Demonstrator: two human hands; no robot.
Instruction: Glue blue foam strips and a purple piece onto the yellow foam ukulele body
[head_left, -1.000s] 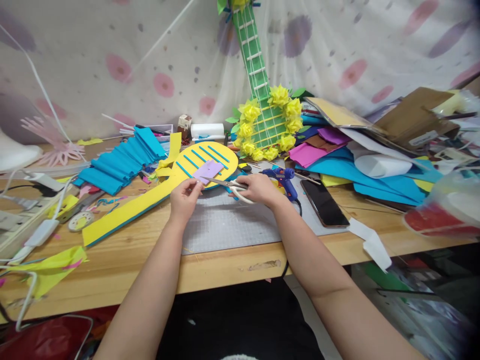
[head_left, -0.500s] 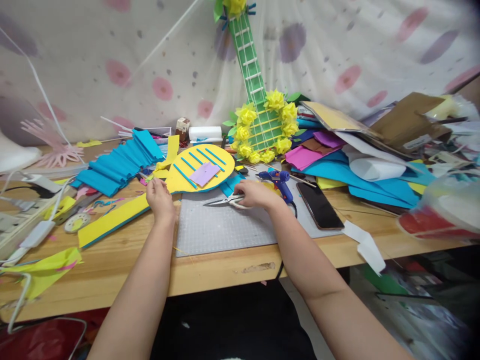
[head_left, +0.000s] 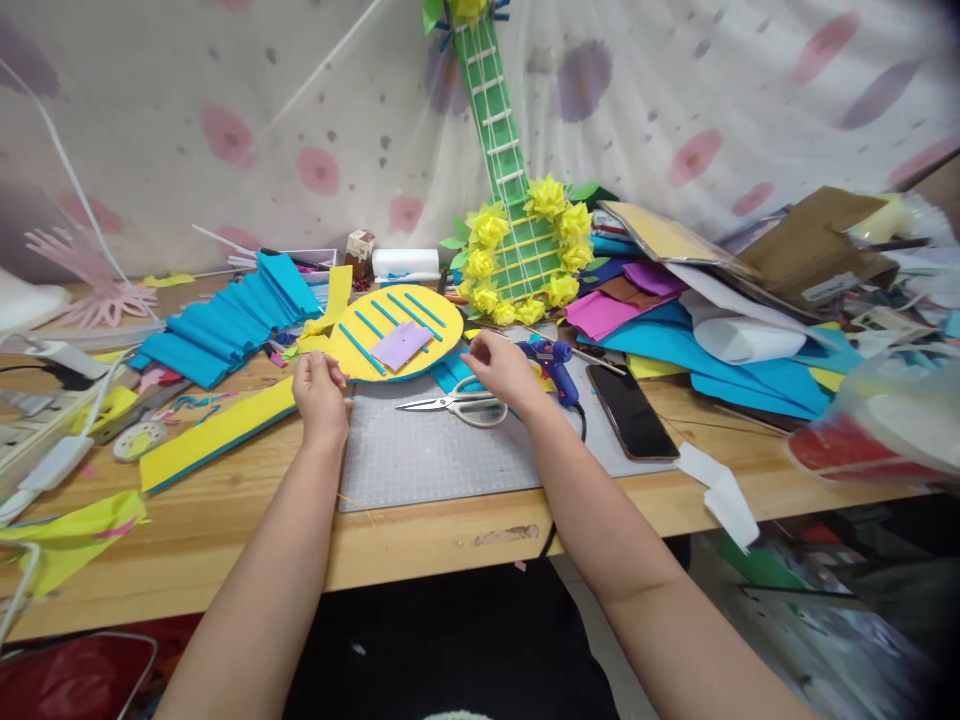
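Note:
A yellow paper guitar shape (head_left: 427, 300) with blue strips and a lilac rectangle (head_left: 402, 346) lies tilted at the mat's back edge. Its long yellow neck (head_left: 217, 433), backed in blue, runs to the left. My left hand (head_left: 321, 392) is over the neck where it meets the body, fingers closed in a pinch; what lies between the fingertips is hidden. White-handled scissors (head_left: 457, 403) lie on the grey cutting mat (head_left: 420, 460). Just above their handles is my right hand (head_left: 504, 368), fingers bent and slightly apart, holding nothing I can see.
A blue glue gun (head_left: 555, 366) and a phone (head_left: 631, 410) lie on the right. Behind stands a green guitar (head_left: 499, 120) with yellow flowers. Pleated blue paper (head_left: 232, 320) lies left, paper piles (head_left: 720, 360) right. A plastic tub (head_left: 877, 430) is at the table's right.
My right hand has let go of the scissors and lifted slightly off their handles. The scissors now rest on the mat. My left hand stays near the guitar's neck.

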